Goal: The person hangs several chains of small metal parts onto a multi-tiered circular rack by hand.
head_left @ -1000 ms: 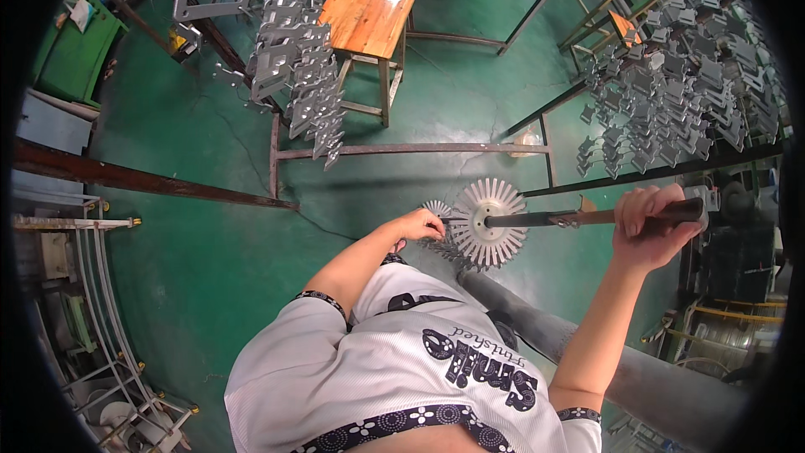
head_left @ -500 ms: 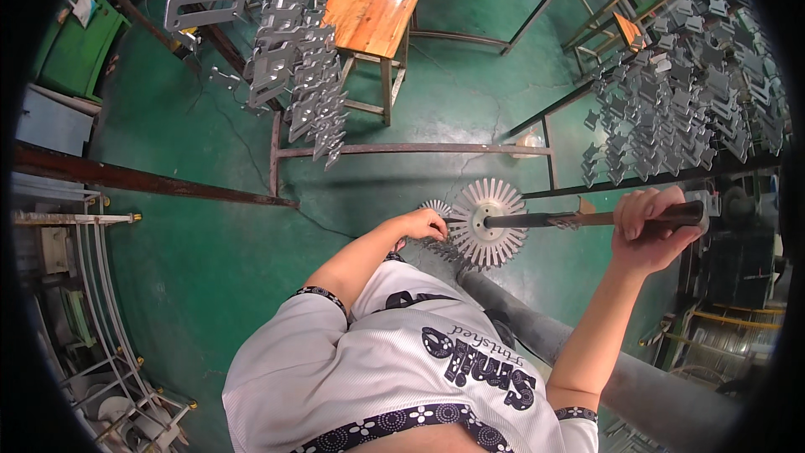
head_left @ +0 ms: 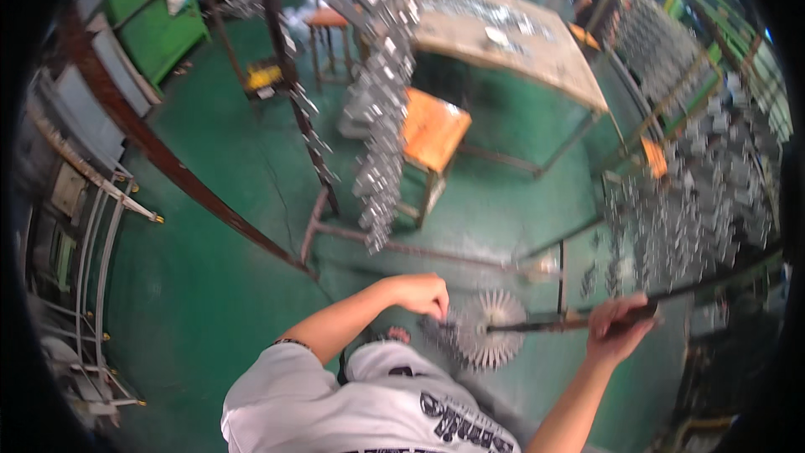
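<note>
As the head view has tilted upward and blurred, more of the wide table beyond the stool now shows. The right hand is wrapped around the far end of the pole, whose other end meets the middle of the slotted metal wheel, low in the picture between the two hands. The left hand is curled, fingers together, just beside the wheel's left side; I cannot tell whether it pinches anything. Both hands keep their places about the wheel, so the work seems at the same stage, with only the gaze shifted.
</note>
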Motion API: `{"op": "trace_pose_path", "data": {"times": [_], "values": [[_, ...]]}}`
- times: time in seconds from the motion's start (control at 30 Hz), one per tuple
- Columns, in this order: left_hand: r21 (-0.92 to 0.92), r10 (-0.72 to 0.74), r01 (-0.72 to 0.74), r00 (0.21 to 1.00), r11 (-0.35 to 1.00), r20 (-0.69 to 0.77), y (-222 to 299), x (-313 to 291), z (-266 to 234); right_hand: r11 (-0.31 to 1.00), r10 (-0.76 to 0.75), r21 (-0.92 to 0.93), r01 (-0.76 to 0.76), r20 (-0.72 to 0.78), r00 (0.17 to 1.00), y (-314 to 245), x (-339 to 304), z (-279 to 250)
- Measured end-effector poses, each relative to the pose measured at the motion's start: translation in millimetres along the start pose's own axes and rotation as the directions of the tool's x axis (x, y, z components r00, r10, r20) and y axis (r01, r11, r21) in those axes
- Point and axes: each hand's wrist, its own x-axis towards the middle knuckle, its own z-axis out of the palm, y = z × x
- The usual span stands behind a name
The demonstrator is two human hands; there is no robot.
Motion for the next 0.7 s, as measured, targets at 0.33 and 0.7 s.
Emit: {"op": "trace_pose_path", "data": {"times": [0.33, 0.7], "values": [[0.588, 0.622, -0.349, -0.019, 0.729, -0.783, 232.2, -132.0, -173.8, 0.996, -0.061, -0.061, 0.066, 0.078, 0.995, 15.0, 4.7, 4.4], [0.498, 0.574, -0.58, -0.064, 0.645, -0.817, 308.4, -98.0, -266.7, 0.998, -0.036, -0.042, 0.036, -0.015, 0.999, 9.4, -0.1, 14.2]]}}
